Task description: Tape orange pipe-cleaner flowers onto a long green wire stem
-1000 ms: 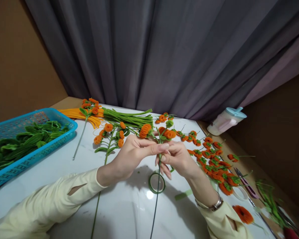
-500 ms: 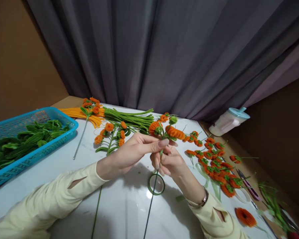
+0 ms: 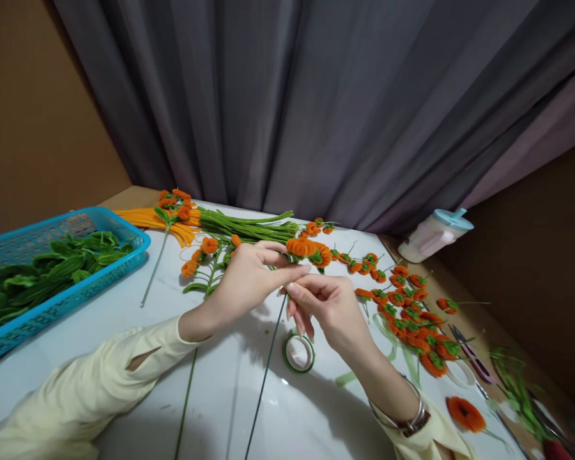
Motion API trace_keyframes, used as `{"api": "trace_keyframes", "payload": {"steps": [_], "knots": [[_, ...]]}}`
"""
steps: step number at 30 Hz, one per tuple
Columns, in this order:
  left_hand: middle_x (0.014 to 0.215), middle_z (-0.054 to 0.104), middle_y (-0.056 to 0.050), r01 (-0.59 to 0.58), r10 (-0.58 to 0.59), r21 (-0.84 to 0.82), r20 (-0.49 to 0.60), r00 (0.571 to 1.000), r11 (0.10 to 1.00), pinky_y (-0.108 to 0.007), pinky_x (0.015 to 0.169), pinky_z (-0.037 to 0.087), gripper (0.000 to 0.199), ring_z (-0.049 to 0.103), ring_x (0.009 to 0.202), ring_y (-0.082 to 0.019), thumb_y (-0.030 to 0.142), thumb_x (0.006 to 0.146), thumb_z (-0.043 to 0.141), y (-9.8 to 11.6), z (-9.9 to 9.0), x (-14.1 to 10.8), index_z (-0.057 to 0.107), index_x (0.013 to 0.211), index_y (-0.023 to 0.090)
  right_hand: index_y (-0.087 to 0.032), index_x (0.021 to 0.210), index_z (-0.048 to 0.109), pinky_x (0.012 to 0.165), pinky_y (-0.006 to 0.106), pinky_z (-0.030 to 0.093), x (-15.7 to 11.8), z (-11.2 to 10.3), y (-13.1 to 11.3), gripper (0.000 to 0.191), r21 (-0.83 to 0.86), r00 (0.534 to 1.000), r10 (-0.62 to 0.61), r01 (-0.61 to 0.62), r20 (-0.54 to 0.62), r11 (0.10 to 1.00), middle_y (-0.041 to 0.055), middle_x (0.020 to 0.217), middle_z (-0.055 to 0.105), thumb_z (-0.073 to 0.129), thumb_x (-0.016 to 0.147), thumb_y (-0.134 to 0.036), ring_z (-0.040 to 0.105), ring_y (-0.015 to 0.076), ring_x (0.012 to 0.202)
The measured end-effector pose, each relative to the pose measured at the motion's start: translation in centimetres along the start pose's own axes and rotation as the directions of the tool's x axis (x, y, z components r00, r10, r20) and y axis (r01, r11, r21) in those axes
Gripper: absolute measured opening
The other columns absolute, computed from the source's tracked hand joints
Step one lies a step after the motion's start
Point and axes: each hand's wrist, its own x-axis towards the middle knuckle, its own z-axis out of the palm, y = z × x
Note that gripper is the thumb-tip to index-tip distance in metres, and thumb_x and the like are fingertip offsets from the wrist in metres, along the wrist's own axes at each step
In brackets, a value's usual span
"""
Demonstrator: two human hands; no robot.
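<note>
Orange fuzzy pipe-cleaner flowers (image 3: 311, 249) with green undersides are bunched at the top of a long thin dark stem (image 3: 263, 377). My left hand (image 3: 246, 281) pinches this bunch just under the blooms, thumb on top. Against it, my right hand (image 3: 333, 313) is closed with thumb and forefinger at the same stem near the flower bases. Whether tape lies between the right fingertips is hidden. The stem slants down toward the front edge of view. Below my right fingers, a roll of green floral tape (image 3: 297, 368) lies on the white tabletop (image 3: 278, 421).
At left stands a blue basket (image 3: 146, 239) of green leaves. Bundles of orange stems (image 3: 138, 218) and green stems (image 3: 242, 223) lie behind. Several orange flowers (image 3: 412, 313), pink-handled scissors (image 3: 479, 365) and a lidded cup (image 3: 434, 236) are at right. A dark curtain (image 3: 249, 96) hangs behind.
The flower bunch has turned and tilted, and the stem's lower end has swung left. My right hand has shifted slightly right, its thumb now on top near the left thumb.
</note>
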Motion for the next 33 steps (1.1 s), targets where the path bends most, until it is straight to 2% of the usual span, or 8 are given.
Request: {"api": "trace_keyframes", "payload": {"steps": [4,8,13,16,18,24,29,33], "knots": [[0.068,0.07,-0.003,0.072,-0.059,-0.202,0.07,0.996,0.977,-0.024,0.073,0.046,0.015,0.063,0.08,-0.017,0.023,0.072,0.07,-0.3,0.2,-0.1,0.072,0.061,0.014,-0.013,0.057,0.062,0.029,0.016,0.032,0.1,0.1,0.7,0.032,0.105,1.0,0.014,-0.015,0.011,0.994,-0.0022,0.038,0.053,0.065,0.078,-0.036,0.044,0.006,0.03],[0.052,0.064,0.0,0.143,-0.079,-0.47,0.153,0.985,0.871,-0.024,0.056,0.045,0.022,0.059,0.053,-0.013,0.026,0.075,0.068,-0.8,0.9,-0.4,0.067,0.057,0.014,-0.013,0.06,0.062,0.025,0.015,0.028,0.4,0.0,1.4,0.027,0.259,0.996,0.069,-0.083,0.064,0.962,-0.0007,0.049,0.057,0.07,0.072,-0.036,0.048,0.0068,0.034],[0.055,0.066,-0.002,0.227,-0.07,-0.584,0.279,0.958,0.779,-0.025,0.047,0.045,0.022,0.058,0.045,-0.013,0.032,0.072,0.07,-1.5,1.2,-0.2,0.068,0.061,0.013,-0.013,0.057,0.061,0.027,0.017,0.027,0.5,-0.1,1.3,0.025,0.283,0.997,0.055,-0.07,0.06,0.957,-0.0004,0.048,0.056,0.073,0.067,-0.033,0.046,0.0068,0.036],[0.055,0.066,-0.002,0.214,-0.045,-0.557,0.301,0.953,0.802,-0.026,0.047,0.046,0.023,0.059,0.046,-0.014,0.034,0.075,0.067,-1.6,1.2,-0.2,0.069,0.065,0.013,-0.013,0.053,0.06,0.029,0.018,0.025,0.3,0.1,1.3,0.026,0.206,1.0,-0.009,0.013,-0.024,0.978,-0.0006,0.046,0.055,0.07,0.07,-0.031,0.039,0.0048,0.032],[0.05,0.063,-0.002,0.192,-0.06,-0.499,0.269,0.961,0.845,-0.025,0.047,0.045,0.024,0.059,0.045,-0.014,0.033,0.075,0.067,-1.6,1.2,-0.3,0.067,0.062,0.012,-0.013,0.052,0.06,0.03,0.019,0.024,0.1,0.3,1.3,0.028,0.124,0.995,-0.041,0.051,-0.087,0.991,-0.0012,0.042,0.053,0.067,0.072,-0.03,0.037,0.0044,0.03],[0.052,0.059,0.003,0.188,-0.158,-0.402,0.107,0.982,0.896,-0.021,0.046,0.04,0.021,0.056,0.047,-0.012,0.028,0.063,0.076,-1.5,1.4,-0.7,0.062,0.067,0.014,-0.014,0.048,0.057,0.033,0.019,0.028,-0.2,1.1,0.3,0.031,-0.064,0.987,-0.026,0.016,-0.158,0.998,-0.003,0.034,0.047,0.058,0.075,-0.028,0.037,0.0058,0.029],[0.063,0.062,0.001,0.212,-0.163,-0.42,0.151,0.975,0.882,-0.021,0.052,0.042,0.021,0.056,0.053,-0.01,0.029,0.066,0.074,-1.2,1.3,-0.3,0.062,0.071,0.013,-0.014,0.049,0.058,0.034,0.018,0.032,-0.7,1.3,-0.5,0.029,-0.179,0.976,-0.05,0.012,-0.212,0.984,-0.0026,0.037,0.05,0.057,0.076,-0.025,0.042,0.0062,0.032],[0.059,0.063,0.0,0.187,-0.166,-0.253,0.101,0.981,0.949,-0.022,0.056,0.043,0.021,0.058,0.059,-0.013,0.03,0.064,0.075,-0.5,0.9,-0.3,0.064,0.064,0.012,-0.015,0.049,0.059,0.034,0.017,0.032,-1.1,1.4,-0.8,0.032,-0.261,0.967,-0.105,0.042,-0.233,0.964,-0.0025,0.037,0.05,0.057,0.079,-0.026,0.043,0.006,0.032]]}}
